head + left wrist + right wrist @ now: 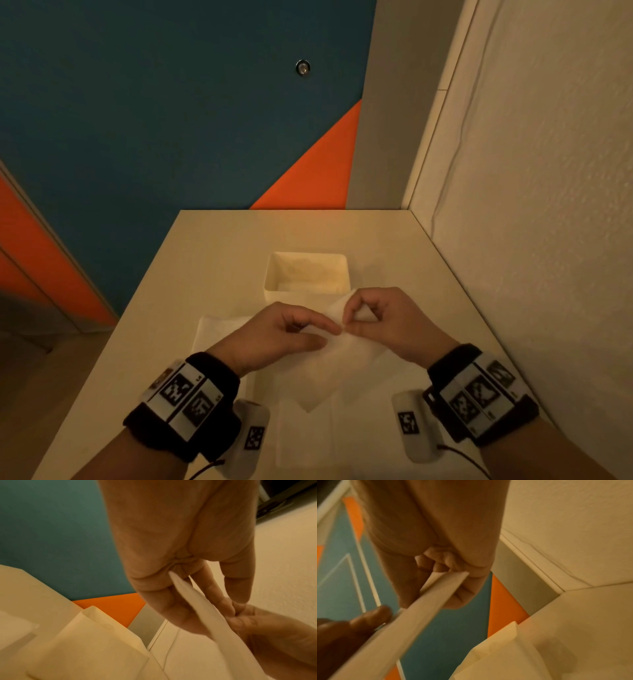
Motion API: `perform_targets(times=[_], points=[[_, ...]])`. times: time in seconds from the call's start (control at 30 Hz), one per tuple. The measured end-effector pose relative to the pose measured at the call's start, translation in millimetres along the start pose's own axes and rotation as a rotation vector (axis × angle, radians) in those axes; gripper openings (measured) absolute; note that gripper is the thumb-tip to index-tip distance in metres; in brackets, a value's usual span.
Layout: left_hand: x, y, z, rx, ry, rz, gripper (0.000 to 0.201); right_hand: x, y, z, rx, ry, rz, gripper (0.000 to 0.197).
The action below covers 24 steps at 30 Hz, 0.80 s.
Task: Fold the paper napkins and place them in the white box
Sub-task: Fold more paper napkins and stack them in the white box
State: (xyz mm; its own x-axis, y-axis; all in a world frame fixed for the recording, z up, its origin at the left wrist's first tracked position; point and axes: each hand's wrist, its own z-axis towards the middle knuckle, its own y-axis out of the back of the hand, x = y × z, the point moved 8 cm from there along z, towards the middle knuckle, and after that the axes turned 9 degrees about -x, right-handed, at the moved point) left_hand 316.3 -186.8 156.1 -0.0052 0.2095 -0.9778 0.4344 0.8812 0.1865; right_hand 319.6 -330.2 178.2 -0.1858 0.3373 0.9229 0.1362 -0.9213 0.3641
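Beige counter point(212, 260) fills the lower centre of the head view, wedged into a corner with a textured wall on the right of frame. White box point(307, 289), open-topped and rectangular, sits at frame centre just above the hands; something pale lies inside, can't tell what. More flat white napkins lie on the counter: a stack at lower centre point(318, 442) and another sheet at centre left point(219, 329) partly under the left wrist. The napkin point(329, 370) being worked is lifted off the counter in the middle of the frame, hanging down to a point, top edge up between both hands. Left hand point(277, 337) pinches that edge with thumb and index finger, other fingers point(238, 582) loosely extended. Right hand point(387, 322) pinches the same edge with thumb and curled index finger, remaining fingers tucked in. Napkin looks thin, soft, limp and very light, likely tears or creases easily, probably not slippery; best held at corners or along the edge with a light pinch, as here. Plain white, faintly textured, fold only partly formed.
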Motion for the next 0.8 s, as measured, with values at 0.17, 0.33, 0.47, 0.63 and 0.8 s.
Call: perform_targets(times=[0.17, 0.33, 0.47, 0.63, 0.8], points=[[11, 10, 2, -0.132, 0.028, 0.007, 0.026, -5, -10, 7, -0.057, -0.015, 0.042, 0.021], [39, 50, -13, -0.448, 0.12, -0.109, 0.029, -89, 2, 0, -0.253, -0.351, -0.227, 0.026], [69, 82, -33, -0.603, 0.159, 0.087, 0.029, -157, -18, -32, 0.025, -0.584, -0.535, 0.069], [107, 116, -54, -0.715, 0.298, 0.221, 0.024, -182, -26, -47, 0.124, -0.589, -0.752, 0.11], [117, 127, -60, -0.705, 0.336, 0.409, 0.031, -187, -24, -46, 0.065, -0.577, -0.717, 0.107]])
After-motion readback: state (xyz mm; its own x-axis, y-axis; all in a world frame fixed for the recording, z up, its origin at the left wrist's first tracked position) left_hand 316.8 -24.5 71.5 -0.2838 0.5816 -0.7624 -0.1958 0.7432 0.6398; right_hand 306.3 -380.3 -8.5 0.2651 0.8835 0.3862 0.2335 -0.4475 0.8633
